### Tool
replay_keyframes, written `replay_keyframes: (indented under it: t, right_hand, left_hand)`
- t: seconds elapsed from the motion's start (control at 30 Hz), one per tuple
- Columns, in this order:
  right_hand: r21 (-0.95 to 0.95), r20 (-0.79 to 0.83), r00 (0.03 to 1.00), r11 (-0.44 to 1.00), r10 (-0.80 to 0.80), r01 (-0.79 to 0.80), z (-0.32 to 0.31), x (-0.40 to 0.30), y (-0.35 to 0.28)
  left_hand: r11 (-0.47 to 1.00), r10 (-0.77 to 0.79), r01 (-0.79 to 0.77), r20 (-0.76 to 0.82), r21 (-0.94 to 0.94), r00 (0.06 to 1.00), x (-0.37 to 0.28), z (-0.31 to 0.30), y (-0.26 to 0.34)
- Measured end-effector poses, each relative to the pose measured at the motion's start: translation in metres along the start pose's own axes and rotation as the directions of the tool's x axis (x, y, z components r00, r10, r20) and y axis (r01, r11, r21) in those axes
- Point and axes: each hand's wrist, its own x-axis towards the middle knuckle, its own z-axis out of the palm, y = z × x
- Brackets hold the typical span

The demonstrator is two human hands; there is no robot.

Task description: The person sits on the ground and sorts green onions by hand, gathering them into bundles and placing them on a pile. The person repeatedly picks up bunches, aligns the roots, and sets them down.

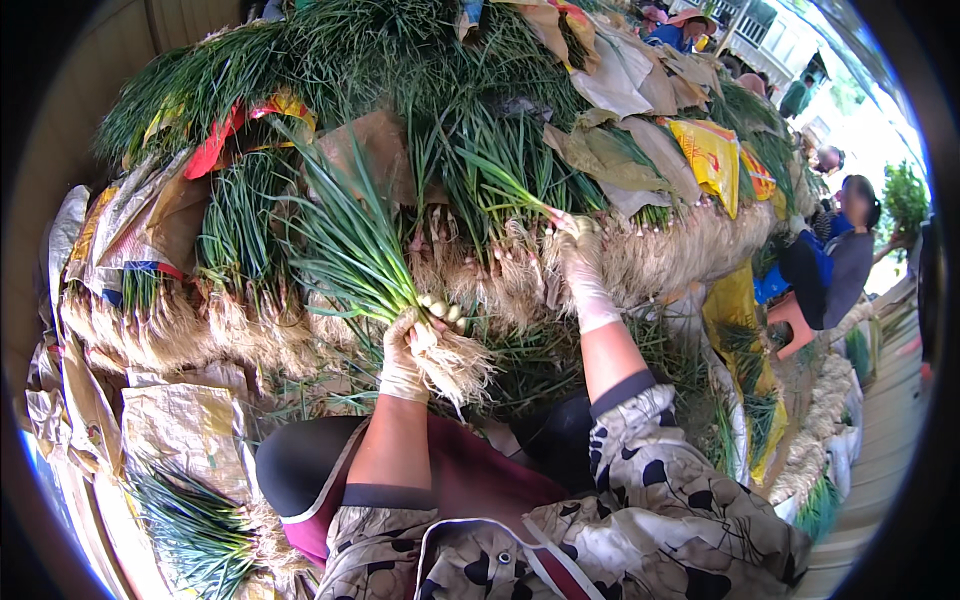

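Observation:
My left hand [405,349], in a pale thin glove, grips a bunch of green-leaved allium plants [375,270] near its white bulbs. The pale roots hang down to the right, and the leaves fan up and to the left. Farther right and forward, my right hand [581,244], gloved too, holds a small allium plant [517,187] by its base, its leaves pointing up and left. It is right at the edge of a large heap of rooted allium plants [487,277]. Their roots face me.
Woven sacks and a yellow printed bag [705,157] lie over the heap. At lower left, more bunches [202,525] rest beside a beige sack [180,435]. On the right, a person [832,262] sits by a pink stool [791,326]; a row of roots [814,420] runs below.

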Motion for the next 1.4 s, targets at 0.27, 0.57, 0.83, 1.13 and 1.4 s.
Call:
replay_keyframes:
  t: [0.27,0.57,0.83,1.13,1.4]
  right_hand:
    - [-0.07,0.412,0.865,0.956,0.287,-0.284,0.033,-0.102,-0.027]
    - [-0.228,0.786,0.438,0.863,0.436,-0.45,0.009,-0.062,-0.016]
    - [-0.128,0.71,0.692,0.99,0.132,-0.058,0.08,-0.074,-0.003]
    - [-0.481,0.71,0.424,0.052,-0.563,0.875,0.069,-0.076,0.02]
    - [-0.758,0.512,0.463,0.126,0.724,0.64,0.047,-0.057,0.03]
  left_hand:
    - [0.999,-0.015,0.027,-0.255,0.042,0.967,-0.001,-0.025,-0.011]
    - [0.971,-0.16,0.201,-0.27,0.131,0.949,-0.007,-0.018,0.001]
    - [0.971,-0.234,0.238,-0.091,0.033,0.968,-0.016,-0.001,0.001]
    - [0.953,-0.246,0.283,-0.27,0.108,0.931,-0.012,-0.016,0.011]
    - [0.954,-0.122,0.219,-0.398,0.207,0.909,-0.009,-0.013,0.014]
